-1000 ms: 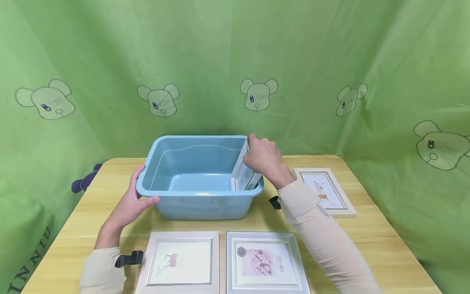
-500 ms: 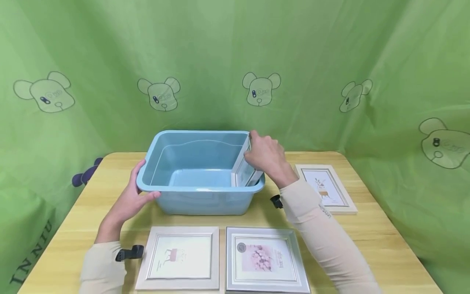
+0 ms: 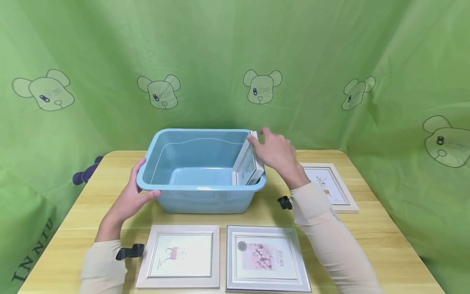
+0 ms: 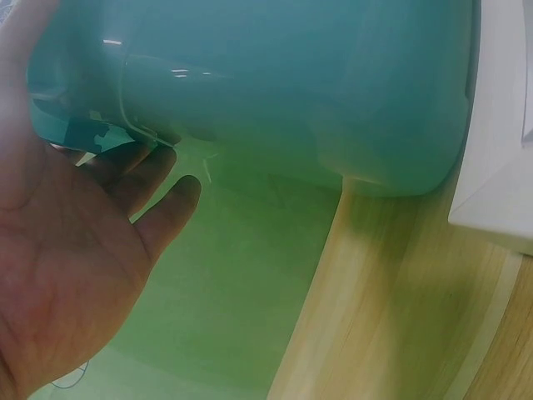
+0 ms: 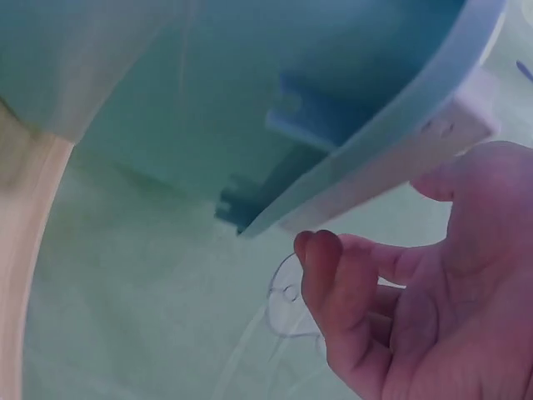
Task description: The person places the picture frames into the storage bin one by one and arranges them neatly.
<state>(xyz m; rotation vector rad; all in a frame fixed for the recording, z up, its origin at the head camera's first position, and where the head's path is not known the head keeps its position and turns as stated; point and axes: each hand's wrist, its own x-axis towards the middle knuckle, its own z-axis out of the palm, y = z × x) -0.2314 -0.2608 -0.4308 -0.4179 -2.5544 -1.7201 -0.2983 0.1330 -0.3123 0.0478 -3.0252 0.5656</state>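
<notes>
Just unclasped right hand (image 3: pixel 277 152) from white picture frame (image 3: pixel 245 168), apparently leaving it leaning in blue basin (image 3: pixel 203 202); gripping rim (image 3: pixel 201 188) with left hand (image 3: pixel 128 200).

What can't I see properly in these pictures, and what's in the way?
Head view: the leaning frame's bottom edge, hidden behind the blue tub's front wall.
Head view: the far-right frame's lower left corner, behind the right sleeve.
Head view: the round badge's writing, too small to read.
Left wrist view: most of the white frame, cut off by the right edge.
</notes>
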